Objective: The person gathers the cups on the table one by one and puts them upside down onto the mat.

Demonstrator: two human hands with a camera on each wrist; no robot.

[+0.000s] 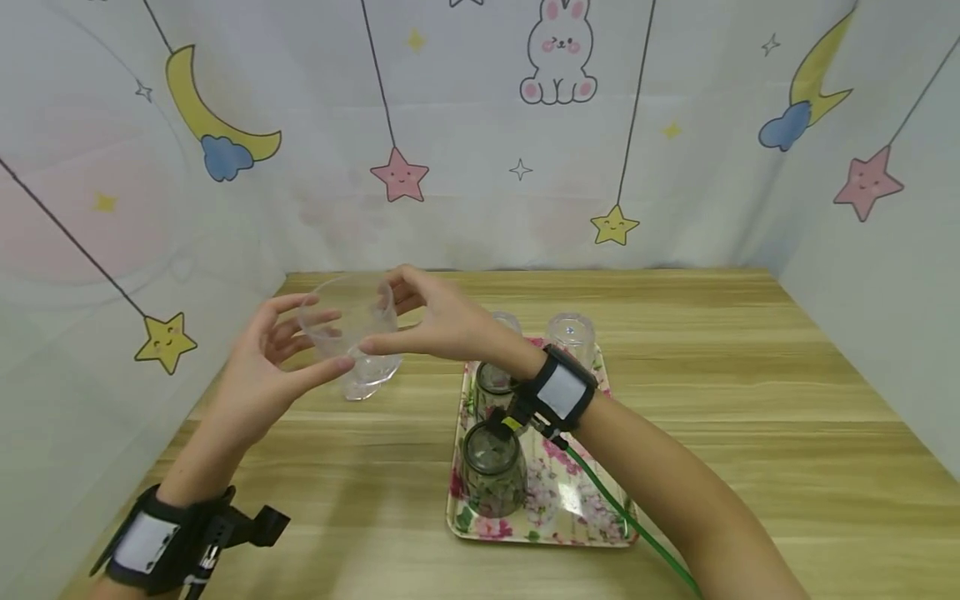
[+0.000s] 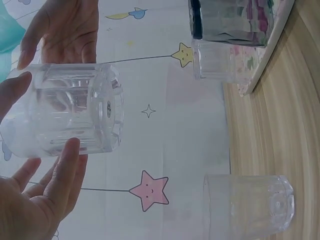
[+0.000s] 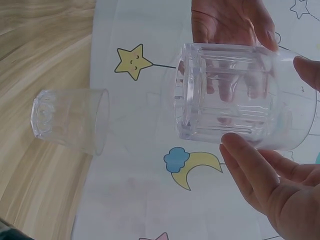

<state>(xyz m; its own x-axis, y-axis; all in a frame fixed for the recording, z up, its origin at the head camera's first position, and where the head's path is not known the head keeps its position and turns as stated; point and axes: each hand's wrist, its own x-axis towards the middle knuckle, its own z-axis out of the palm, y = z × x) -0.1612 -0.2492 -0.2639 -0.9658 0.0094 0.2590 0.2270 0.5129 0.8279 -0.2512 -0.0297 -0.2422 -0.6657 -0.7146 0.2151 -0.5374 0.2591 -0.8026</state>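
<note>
Between both hands, a clear cup is held up off the table with its rim upward. My left hand holds it from the left, fingers curved along its side and thumb toward the front. From the right, my right hand grips the same cup, fingers at the far side and thumb at the near side. In the right wrist view the fluted lower part of the held cup shows between the hands. A second clear cup stands upright on the table behind it, mostly hidden in the head view.
Right of the hands lies a flowered tray. It bears dark-tinted glasses along its left side and clear glasses at the back. The right forearm and a green cable cross over it. A patterned cloth hangs behind the table.
</note>
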